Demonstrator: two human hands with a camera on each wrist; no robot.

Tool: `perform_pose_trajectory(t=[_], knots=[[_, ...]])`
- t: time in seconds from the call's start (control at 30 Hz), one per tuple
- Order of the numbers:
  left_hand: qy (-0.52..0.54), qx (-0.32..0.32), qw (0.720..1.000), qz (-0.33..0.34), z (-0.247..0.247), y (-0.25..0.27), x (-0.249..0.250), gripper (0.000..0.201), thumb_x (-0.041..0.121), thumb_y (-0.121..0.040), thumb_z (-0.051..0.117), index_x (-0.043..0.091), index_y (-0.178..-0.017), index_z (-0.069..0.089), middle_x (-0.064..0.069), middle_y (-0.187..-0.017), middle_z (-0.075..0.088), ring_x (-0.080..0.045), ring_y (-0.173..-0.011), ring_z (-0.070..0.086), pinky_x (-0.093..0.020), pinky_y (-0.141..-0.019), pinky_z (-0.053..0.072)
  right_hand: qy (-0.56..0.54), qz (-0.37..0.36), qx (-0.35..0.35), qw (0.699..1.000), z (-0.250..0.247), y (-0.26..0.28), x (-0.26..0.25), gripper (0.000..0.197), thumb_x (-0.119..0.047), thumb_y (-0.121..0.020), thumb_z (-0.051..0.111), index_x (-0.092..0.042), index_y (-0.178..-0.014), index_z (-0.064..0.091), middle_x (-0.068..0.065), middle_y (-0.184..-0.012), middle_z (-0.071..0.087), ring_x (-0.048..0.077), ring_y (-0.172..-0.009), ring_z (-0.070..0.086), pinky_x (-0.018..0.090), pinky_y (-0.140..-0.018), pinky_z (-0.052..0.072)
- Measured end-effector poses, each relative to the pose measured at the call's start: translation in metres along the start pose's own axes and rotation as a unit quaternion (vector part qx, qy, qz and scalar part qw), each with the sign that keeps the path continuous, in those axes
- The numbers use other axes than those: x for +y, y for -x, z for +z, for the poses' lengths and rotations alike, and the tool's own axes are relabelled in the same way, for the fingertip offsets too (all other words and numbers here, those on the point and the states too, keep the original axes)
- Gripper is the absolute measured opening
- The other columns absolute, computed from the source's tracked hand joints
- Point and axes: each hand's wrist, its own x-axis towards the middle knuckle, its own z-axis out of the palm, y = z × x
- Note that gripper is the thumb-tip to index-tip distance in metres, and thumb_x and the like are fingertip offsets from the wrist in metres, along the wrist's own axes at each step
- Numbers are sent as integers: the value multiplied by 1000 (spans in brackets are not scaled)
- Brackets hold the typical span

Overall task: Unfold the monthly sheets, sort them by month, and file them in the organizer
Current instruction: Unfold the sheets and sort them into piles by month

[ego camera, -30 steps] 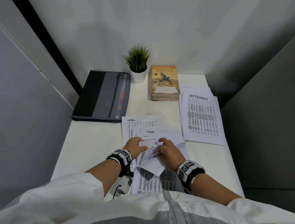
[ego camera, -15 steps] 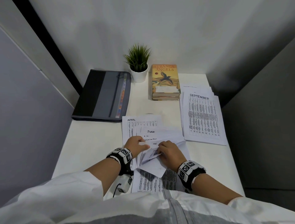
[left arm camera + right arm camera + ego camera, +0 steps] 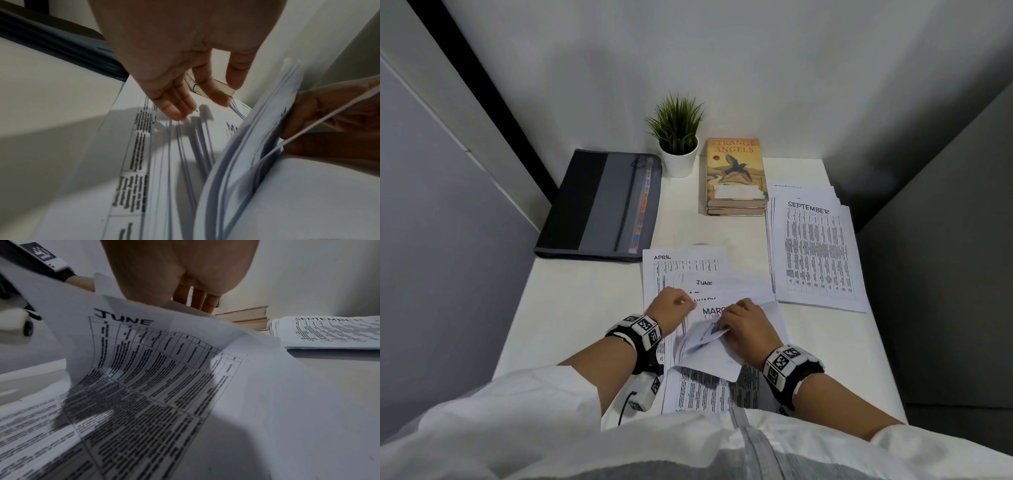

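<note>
1. On the white surface [image 3: 571,308], a loose pile of monthly sheets [image 3: 690,274] lies just in front of the person, with headings APRIL, JUNE and MAR visible.
2. The left hand [image 3: 671,310] hangs over the pile's left part, fingers relaxed and nearly straight, fingertips [image 3: 174,112] touching the paper and gripping nothing.
3. The right hand [image 3: 748,329] pinches a folded sheet [image 3: 709,349] headed JUNE, lifting it half open above the pile.
4. A neat stack topped by SEPTEMBER [image 3: 815,250] lies to the right.
5. The grey organizer [image 3: 599,205] lies closed at the far left, well apart from the pile.
6. A potted plant [image 3: 678,137] and stacked books [image 3: 736,171] stand at the back.
</note>
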Motion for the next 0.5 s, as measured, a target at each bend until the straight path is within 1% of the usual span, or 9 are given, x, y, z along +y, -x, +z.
perform_pose_trajectory(t=[0.03, 0.1, 0.13, 0.17, 0.2, 0.27, 0.37, 0.43, 0.5], knots=[[11, 5, 1000, -9, 0, 1, -1, 6, 17, -86, 66, 14, -90, 64, 1, -84, 61, -15, -76, 58, -35, -78, 51, 2, -2, 1, 1000, -1, 0, 0, 17, -9, -64, 76, -18, -75, 68, -3, -82, 67, 27, -82, 57, 34, -66, 48], [18, 4, 999, -31, 1, 0, -5, 28, 17, -84, 68, 15, -109, 57, 1, -91, 58, -15, -82, 59, -29, -74, 50, -6, -8, 0, 1000, 0, 1, 1, 16, -9, -63, 75, -16, -75, 67, 0, -80, 64, 27, -81, 58, 35, -65, 49], [5, -8, 999, -36, 2, 1, -4, 29, 19, -84, 68, 16, -111, 56, 1, -90, 57, -16, -81, 58, -27, -73, 47, -16, -6, -1, 1000, 1, 2, 1, 15, -8, -64, 74, -15, -75, 67, 2, -81, 63, 27, -79, 58, 35, -64, 49], [-11, -27, 999, -35, 4, 1, -5, 21, 19, -86, 68, 15, -104, 57, 0, -86, 56, -17, -76, 56, -27, -72, 45, -28, -2, -3, 1000, 2, 3, 1, 15, -6, -65, 74, -14, -76, 67, 4, -84, 61, 28, -77, 59, 34, -62, 49], [-24, -44, 998, -31, 5, 2, -3, 10, 18, -88, 66, 14, -90, 58, -1, -76, 53, -17, -68, 53, -28, -69, 43, -38, 4, -6, 999, 3, 3, 1, 15, -5, -66, 73, -13, -77, 67, 5, -88, 61, 29, -77, 59, 34, -61, 49], [-39, -46, 998, -27, 8, 0, -4, 31, 15, -89, 65, 15, -65, 45, -1, -60, 42, -18, -54, 42, -29, -60, 40, -46, 10, -4, 999, 5, 5, 2, 14, -7, -69, 73, -14, -80, 68, 9, -106, 62, 29, -87, 61, 34, -67, 51], [-39, -34, 998, -18, 5, -1, -4, 34, 15, -88, 67, 16, -61, 47, -2, -56, 44, -19, -54, 42, -27, -58, 38, -59, 14, 15, 998, 6, 4, 3, 14, -7, -70, 73, -16, -79, 69, 12, -125, 58, 30, -98, 60, 36, -79, 51], [-45, -29, 999, -6, -1, -1, -2, 27, 17, -88, 67, 16, -65, 54, -1, -58, 52, -18, -55, 48, -26, -59, 41, -58, 14, 22, 998, 5, 0, 2, 12, -8, -71, 74, -15, -79, 69, 12, -126, 59, 32, -100, 59, 38, -80, 51], [-40, -24, 999, 3, -8, -2, -3, 20, 18, -89, 67, 14, -70, 60, -1, -61, 56, -16, -58, 51, -25, -61, 42, -50, 3, 19, 999, 6, -5, -1, 11, -7, -71, 74, -13, -79, 70, 12, -119, 63, 33, -99, 59, 41, -79, 52]])
